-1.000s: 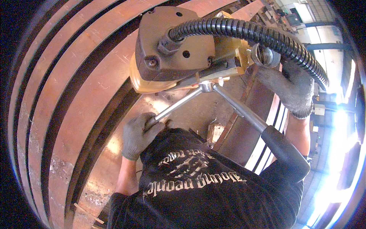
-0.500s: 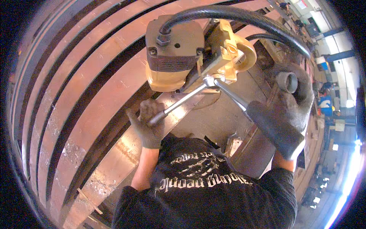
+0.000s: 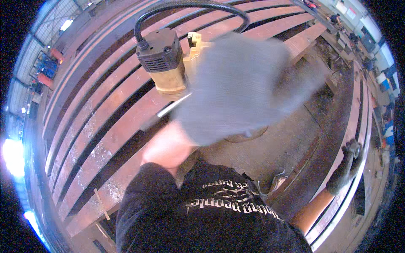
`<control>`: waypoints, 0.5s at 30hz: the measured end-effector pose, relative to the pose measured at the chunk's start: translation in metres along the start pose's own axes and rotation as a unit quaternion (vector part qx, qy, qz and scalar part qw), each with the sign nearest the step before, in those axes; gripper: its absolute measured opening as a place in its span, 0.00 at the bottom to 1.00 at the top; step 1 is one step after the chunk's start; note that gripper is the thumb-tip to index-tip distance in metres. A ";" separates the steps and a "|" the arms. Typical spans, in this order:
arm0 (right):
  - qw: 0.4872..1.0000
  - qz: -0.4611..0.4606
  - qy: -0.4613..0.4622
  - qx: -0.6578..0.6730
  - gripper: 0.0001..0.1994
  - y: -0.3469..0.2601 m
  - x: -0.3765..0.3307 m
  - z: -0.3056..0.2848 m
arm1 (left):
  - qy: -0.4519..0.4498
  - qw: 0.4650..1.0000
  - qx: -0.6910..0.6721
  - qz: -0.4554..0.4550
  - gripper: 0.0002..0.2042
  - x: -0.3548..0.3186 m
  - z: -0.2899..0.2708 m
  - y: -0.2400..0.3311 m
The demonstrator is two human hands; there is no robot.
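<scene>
My left hand [image 3: 236,88], in a grey glove, is raised close to the view and smeared by motion; its fingers cannot be made out clearly. Behind it stands a yellow and black power drill machine [image 3: 162,63] with a black hose [image 3: 190,6] on top; the glove hides much of its yellow body. A lever handle [image 3: 174,105], bright rod with dark grip, pokes out beside my left wrist. Far to the right, my gloved right hand [image 3: 342,170] is closed around a small grey ring-shaped piece [image 3: 357,149], over the steel strips there.
Long curved reddish steel strips [image 3: 122,95] with dark gaps between them spread across the left and back. A rusty beam edge [image 3: 310,168] runs along the right. Wooden sticks [image 3: 101,204] lie at lower left. People and workshop gear show far off at the right rim.
My left hand has left the lever's grip and risen in front of the machine. My right hand has drawn away to the right with the ring-shaped piece. The view has shifted.
</scene>
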State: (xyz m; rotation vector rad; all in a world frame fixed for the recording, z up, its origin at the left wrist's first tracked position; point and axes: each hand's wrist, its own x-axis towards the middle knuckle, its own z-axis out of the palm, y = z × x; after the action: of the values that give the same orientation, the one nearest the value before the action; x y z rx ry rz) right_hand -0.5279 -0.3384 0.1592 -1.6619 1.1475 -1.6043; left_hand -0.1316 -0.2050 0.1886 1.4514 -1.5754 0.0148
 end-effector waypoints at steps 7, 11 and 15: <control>0.998 0.036 0.052 -0.025 0.23 0.040 -0.031 -0.083 | -0.395 0.853 0.309 -0.145 0.14 -0.125 0.226 -0.093; 0.995 0.049 0.078 -0.037 0.23 0.053 -0.046 -0.123 | -0.387 0.860 0.330 -0.044 0.12 -0.173 0.198 -0.107; 0.994 0.011 0.082 -0.071 0.23 0.065 -0.059 -0.145 | -0.490 0.778 0.388 0.062 0.14 -0.154 0.158 -0.080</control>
State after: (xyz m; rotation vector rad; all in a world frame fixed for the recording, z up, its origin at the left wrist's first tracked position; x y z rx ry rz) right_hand -0.6772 -0.2943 0.0931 -1.6215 1.3863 -1.7054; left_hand -0.1915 -0.2026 -0.0381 2.1677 -2.7369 -0.0224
